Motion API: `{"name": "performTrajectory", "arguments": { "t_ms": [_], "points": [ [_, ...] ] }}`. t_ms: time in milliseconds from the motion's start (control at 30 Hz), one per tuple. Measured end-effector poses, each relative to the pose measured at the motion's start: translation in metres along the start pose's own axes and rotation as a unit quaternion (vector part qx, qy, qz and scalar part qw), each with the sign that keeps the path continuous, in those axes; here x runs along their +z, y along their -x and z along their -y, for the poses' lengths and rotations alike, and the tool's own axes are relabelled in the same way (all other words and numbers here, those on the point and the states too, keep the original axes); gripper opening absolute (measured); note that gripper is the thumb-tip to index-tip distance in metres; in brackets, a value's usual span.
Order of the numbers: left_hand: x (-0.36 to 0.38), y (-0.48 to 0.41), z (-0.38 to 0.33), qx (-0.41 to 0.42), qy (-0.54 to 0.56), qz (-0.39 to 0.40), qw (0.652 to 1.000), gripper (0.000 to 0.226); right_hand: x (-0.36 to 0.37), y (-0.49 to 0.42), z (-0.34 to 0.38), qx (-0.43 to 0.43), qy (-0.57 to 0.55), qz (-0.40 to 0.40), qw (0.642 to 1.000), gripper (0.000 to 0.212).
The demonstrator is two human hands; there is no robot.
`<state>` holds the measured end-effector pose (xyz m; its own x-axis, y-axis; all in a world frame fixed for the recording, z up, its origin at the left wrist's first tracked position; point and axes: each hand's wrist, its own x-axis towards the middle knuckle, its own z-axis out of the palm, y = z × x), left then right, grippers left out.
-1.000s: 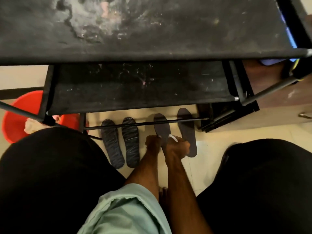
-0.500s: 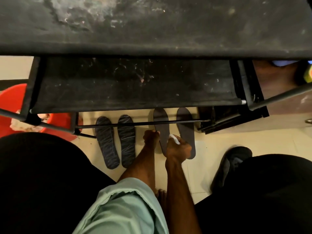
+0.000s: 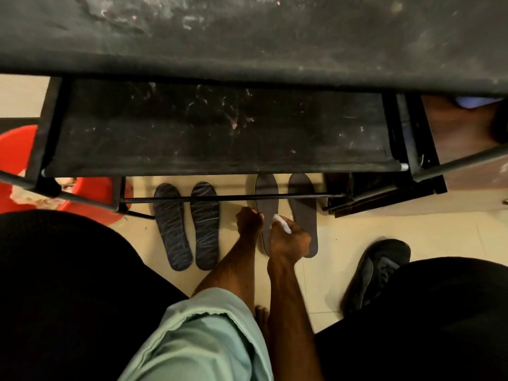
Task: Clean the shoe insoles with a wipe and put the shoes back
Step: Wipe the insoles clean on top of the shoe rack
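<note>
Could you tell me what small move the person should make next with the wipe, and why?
Probably slide the wipe forward along the insole towards its toe end: the right hand holds it at mid-length, the left hand steadies the insole's edge, and the toe half lies bare ahead.

Thin rack bar (image 3: 233,198) crossing above the insoles (image 3: 204,229), black shelf (image 3: 220,133) overhanging, bare floor (image 3: 343,229) open rightward, shoe (image 3: 376,273) beyond.
</note>
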<state>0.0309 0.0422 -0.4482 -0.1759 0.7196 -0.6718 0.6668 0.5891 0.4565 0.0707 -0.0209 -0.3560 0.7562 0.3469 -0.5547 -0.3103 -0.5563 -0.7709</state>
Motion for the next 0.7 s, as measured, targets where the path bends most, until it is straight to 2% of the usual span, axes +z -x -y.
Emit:
{"name": "performTrajectory", "arguments": {
  "t_ms": [233,367,467,600,700],
  "points": [
    [0.001,-0.001,-0.001,0.018,-0.015,0.002,1.000,0.041,0.000,0.000,-0.002,-0.004,-0.007,0.012,1.000,0.029],
    [0.002,0.003,0.002,0.002,-0.045,0.022,0.999,0.037,-0.001,0.001,0.001,0.016,-0.018,0.025,0.999,0.023],
    [-0.002,0.009,0.009,-0.020,-0.062,-0.013,0.998,0.042,-0.001,0.000,0.003,0.020,0.029,0.069,0.997,0.013],
    [-0.014,0.018,0.030,-0.057,-0.092,-0.046,0.993,0.038,0.005,0.014,0.002,-0.041,0.038,0.023,0.998,0.019],
    [-0.027,0.027,0.048,-0.089,-0.177,-0.073,0.978,0.050,0.010,0.021,0.000,-0.023,0.052,0.043,0.997,0.021]
  ]
}}
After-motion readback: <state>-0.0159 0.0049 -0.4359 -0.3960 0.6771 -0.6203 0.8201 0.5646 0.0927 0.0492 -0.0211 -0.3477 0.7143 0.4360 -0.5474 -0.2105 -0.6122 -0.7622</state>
